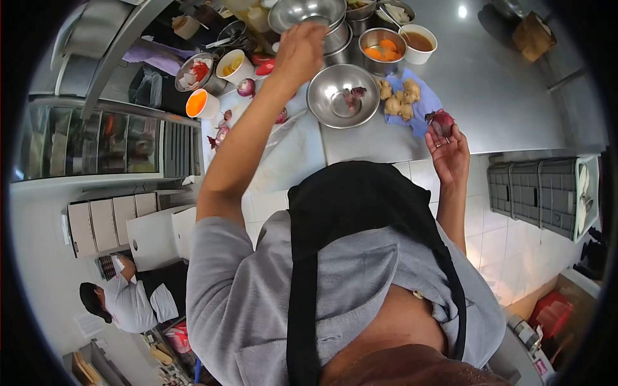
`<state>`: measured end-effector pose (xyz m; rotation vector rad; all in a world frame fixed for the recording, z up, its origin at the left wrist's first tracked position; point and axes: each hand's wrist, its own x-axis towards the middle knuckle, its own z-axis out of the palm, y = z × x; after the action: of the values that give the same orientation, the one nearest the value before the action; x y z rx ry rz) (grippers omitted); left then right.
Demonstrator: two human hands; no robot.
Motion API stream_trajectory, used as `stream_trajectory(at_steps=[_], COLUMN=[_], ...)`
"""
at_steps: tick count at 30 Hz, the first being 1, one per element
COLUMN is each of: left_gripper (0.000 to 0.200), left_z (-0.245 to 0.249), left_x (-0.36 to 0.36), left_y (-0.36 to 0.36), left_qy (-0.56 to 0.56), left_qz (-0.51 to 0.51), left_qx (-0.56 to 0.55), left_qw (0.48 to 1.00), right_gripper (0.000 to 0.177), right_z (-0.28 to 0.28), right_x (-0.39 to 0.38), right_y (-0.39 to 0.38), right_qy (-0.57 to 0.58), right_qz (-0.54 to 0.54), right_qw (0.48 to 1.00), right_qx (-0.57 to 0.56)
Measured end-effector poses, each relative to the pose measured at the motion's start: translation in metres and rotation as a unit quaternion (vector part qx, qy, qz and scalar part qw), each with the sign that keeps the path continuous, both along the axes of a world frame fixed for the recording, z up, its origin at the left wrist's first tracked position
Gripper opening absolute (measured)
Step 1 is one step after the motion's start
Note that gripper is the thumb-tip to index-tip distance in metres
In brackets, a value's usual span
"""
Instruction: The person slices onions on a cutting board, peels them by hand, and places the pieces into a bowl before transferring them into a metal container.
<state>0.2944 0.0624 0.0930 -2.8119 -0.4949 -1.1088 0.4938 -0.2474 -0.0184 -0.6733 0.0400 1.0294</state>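
Note:
My right hand (449, 154) holds a red onion (442, 122) at its fingertips, beside the blue cloth (430, 98). Pieces of ginger (400, 101) lie on that cloth. My left hand (304, 55) is raised near a large steel bowl (283, 18) at the back; its fingers are blurred, and whether they hold anything is unclear. A smaller steel bowl (322, 114) contains dark red onion pieces or skins. On the white cutting board (299, 157), partly behind my left forearm, are more red onions (246, 87) and loose skins.
Cups with orange (202, 104) and yellow (234, 65) contents stand at the left. A steel pot (383, 51) with orange pieces and a cup of brown liquid (420, 44) are at the back. Grey crates (534, 193) stand right. Another person (125, 299) is at the lower left.

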Motion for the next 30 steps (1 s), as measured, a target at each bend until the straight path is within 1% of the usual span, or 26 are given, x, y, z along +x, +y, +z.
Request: stream_trajectory(at_steps=[1, 2, 4, 6, 9, 12, 13, 16, 19, 21, 22, 25, 28, 30], left_gripper=[0.026, 0.027, 0.031, 0.037, 0.04, 0.037, 0.027, 0.016, 0.009, 0.008, 0.008, 0.007, 0.008, 0.007], left_z=[-0.008, -0.018, -0.048, -0.086, -0.121, -0.125, -0.125, -0.135, -0.145, -0.148, -0.144, -0.124, -0.062, -0.023], left_x=[0.0, -0.001, 0.001, 0.007, 0.016, 0.022, 0.022, 0.025, 0.027, 0.026, 0.026, 0.024, 0.025, 0.026], left_y=[-0.008, -0.016, -0.031, -0.048, -0.056, -0.056, -0.056, -0.049, -0.047, -0.039, -0.037, -0.025, -0.028, -0.027], left_qy=[0.005, 0.061, 0.167, 0.202, 0.234, 0.26, 0.268, 0.266, 0.238, 0.221, 0.213, 0.157, 0.083, 0.017], left_qz=[-0.023, -0.044, -0.083, -0.013, 0.055, 0.026, 0.008, -0.024, -0.021, -0.013, -0.011, -0.024, -0.064, -0.096], left_qx=[-0.04, -0.121, -0.276, -0.358, -0.338, -0.364, -0.344, -0.283, -0.277, -0.283, -0.286, -0.434, -0.55, -0.546], left_qw=[0.999, 0.99, 0.943, 0.911, 0.91, 0.894, 0.9, 0.921, 0.931, 0.933, 0.934, 0.887, 0.828, 0.832], right_gripper=[0.037, 0.037, 0.037, 0.037, 0.039, 0.04, 0.04, 0.04, 0.04, 0.039, 0.037, 0.036, 0.036, 0.037], right_z=[-0.003, -0.004, -0.006, -0.005, 0.001, 0.0, -0.002, -0.003, -0.004, -0.002, 0.001, 0.001, -0.004, -0.005], right_x=[0.0, 0.0, -0.001, -0.002, -0.004, -0.003, -0.002, -0.002, -0.002, -0.003, -0.004, -0.004, -0.003, -0.003], right_y=[-0.001, 0.0, 0.002, 0.002, 0.01, 0.013, 0.013, 0.015, 0.017, 0.018, 0.019, 0.019, 0.018, 0.018], right_qy=[0.003, 0.006, 0.007, 0.006, 0.002, 0.004, 0.004, 0.007, 0.011, 0.012, 0.011, 0.003, 0.008, 0.011], right_qz=[-0.004, -0.006, -0.006, 0.0, 0.017, 0.025, 0.025, 0.025, 0.024, 0.02, 0.017, 0.015, 0.016, 0.02], right_qw=[1.0, 1.0, 1.0, 1.0, 1.0, 1.0, 1.0, 1.0, 0.999, 0.999, 1.0, 1.0, 1.0, 1.0], right_qx=[-0.005, -0.009, -0.02, -0.024, -0.016, -0.012, -0.011, -0.016, -0.019, -0.021, -0.023, -0.017, -0.015, -0.014])
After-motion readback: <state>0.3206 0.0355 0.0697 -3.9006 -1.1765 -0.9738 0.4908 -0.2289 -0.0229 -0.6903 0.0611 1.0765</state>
